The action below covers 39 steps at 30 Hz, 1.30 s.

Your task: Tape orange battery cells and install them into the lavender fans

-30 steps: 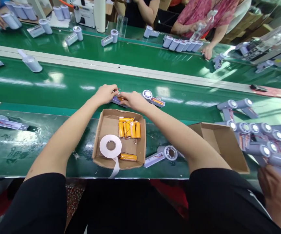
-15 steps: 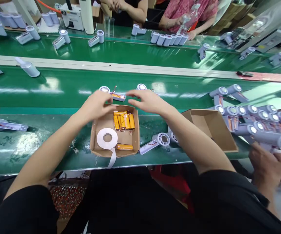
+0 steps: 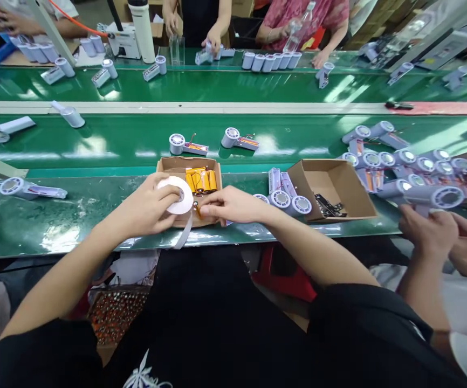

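Observation:
My left hand (image 3: pixel 146 207) is closed on a roll of white tape (image 3: pixel 185 201), its fingers reaching into the core. A loose tape strip (image 3: pixel 184 237) hangs from the roll over the bench edge. Close beside it, my right hand (image 3: pixel 235 205) pinches an orange battery (image 3: pixel 197 209), which its fingers partly cover. Both hands are over a small cardboard box (image 3: pixel 167 163), where several orange batteries (image 3: pixel 201 179) lie together at the back. Just beyond the box, two grey-lilac handheld fan bodies (image 3: pixel 177 144) (image 3: pixel 231 137) lie with wired handles exposed.
Right of my arm stands a second cardboard box (image 3: pixel 318 172) holding dark small parts (image 3: pixel 329 207). Several fan bodies (image 3: pixel 281 199) sit beside it, and more crowd the right side. A co-worker's hands (image 3: pixel 433 231) hold a fan at right. People work across the green belt (image 3: pixel 136 124).
My hands have come back from the fan bodies beyond the box. The left has picked up the tape roll; the right has taken hold of a battery near the box's front.

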{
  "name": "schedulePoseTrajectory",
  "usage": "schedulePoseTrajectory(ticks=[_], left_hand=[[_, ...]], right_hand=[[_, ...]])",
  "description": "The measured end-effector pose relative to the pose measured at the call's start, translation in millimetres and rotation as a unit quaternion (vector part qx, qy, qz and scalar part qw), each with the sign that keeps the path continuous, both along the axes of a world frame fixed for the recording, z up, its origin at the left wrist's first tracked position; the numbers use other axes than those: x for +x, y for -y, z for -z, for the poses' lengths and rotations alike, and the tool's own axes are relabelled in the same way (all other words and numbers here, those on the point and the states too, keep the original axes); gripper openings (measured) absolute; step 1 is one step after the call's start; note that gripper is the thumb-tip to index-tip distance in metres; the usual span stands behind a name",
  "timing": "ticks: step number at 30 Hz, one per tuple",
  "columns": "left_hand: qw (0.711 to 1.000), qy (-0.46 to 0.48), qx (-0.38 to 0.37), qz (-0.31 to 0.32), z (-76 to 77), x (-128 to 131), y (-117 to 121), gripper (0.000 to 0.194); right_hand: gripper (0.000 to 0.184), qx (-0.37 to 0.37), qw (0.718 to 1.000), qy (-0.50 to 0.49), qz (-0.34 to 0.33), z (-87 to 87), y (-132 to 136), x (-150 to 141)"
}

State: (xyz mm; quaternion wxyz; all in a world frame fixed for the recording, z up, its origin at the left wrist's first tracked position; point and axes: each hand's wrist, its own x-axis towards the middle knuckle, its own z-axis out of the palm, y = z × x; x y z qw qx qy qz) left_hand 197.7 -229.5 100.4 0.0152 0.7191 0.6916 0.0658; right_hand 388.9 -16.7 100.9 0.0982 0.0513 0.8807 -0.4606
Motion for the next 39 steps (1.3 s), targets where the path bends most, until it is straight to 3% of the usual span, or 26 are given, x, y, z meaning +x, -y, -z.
schedulePoseTrajectory(ticks=[2, 4, 8, 11, 14, 17, 19, 21, 24, 25, 29, 31, 33, 35, 37, 39], left_hand=[[0.998, 0.017, 0.061, -0.022, -3.1, 11, 23, 0.044], [0.994, 0.021, 0.095, -0.041, 2.2, 17, 43, 0.043], [0.991, 0.027, 0.109, -0.069, 25.6, 16, 71, 0.041], [0.990, 0.029, 0.098, -0.095, 41.7, 14, 91, 0.039], [0.987, 0.021, 0.087, -0.137, 50.0, 14, 112, 0.039], [0.988, 0.030, 0.061, -0.138, 53.6, 14, 128, 0.043], [0.990, 0.038, 0.049, -0.128, 56.5, 13, 134, 0.045], [0.989, 0.035, 0.055, -0.134, 61.0, 12, 137, 0.048], [0.987, 0.025, 0.071, -0.144, 68.7, 13, 136, 0.049], [0.987, 0.023, 0.074, -0.144, 70.7, 13, 136, 0.049], [0.986, 0.015, 0.082, -0.143, 72.2, 17, 134, 0.046], [0.985, 0.009, 0.089, -0.148, 69.3, 19, 136, 0.047], [0.984, 0.001, 0.099, -0.148, 65.4, 22, 139, 0.048], [0.983, -0.008, 0.111, -0.143, 61.8, 26, 141, 0.050], [0.982, -0.023, 0.121, -0.140, 58.4, 31, 139, 0.053], [0.982, -0.042, 0.134, -0.130, 54.1, 36, 135, 0.056]], right_hand=[[0.046, -0.082, 0.996, 0.018, -0.012, 8.3, 23, 9], [0.043, -0.093, 0.996, 0.002, -0.009, 19.7, 45, 13], [0.032, 0.035, 0.996, -0.047, 0.064, 39.5, 76, 3], [0.031, 0.162, 0.983, -0.063, 0.059, 48.0, 95, -5], [0.036, 0.207, 0.973, -0.093, -0.045, 53.6, 118, 1], [0.035, 0.161, 0.957, -0.094, -0.221, 53.8, 132, 10], [0.033, 0.124, 0.945, -0.075, -0.292, 49.8, 125, 7], [0.031, 0.115, 0.960, -0.086, -0.238, 44.8, 106, -7], [0.024, 0.165, 0.976, -0.128, -0.063, 41.9, 75, -40], [0.026, 0.176, 0.974, -0.130, -0.055, 43.0, 69, -51], [0.024, 0.166, 0.971, -0.119, -0.121, 51.8, 58, -77], [0.025, 0.173, 0.974, -0.135, -0.055, 53.0, 49, -75], [0.031, 0.166, 0.969, -0.170, 0.061, 51.1, 36, -66], [0.037, 0.122, 0.957, -0.212, 0.157, 48.9, 26, -53], [0.041, 0.043, 0.952, -0.233, 0.192, 48.7, 27, -37], [0.044, -0.033, 0.958, -0.229, 0.172, 50.6, 40, -23]])
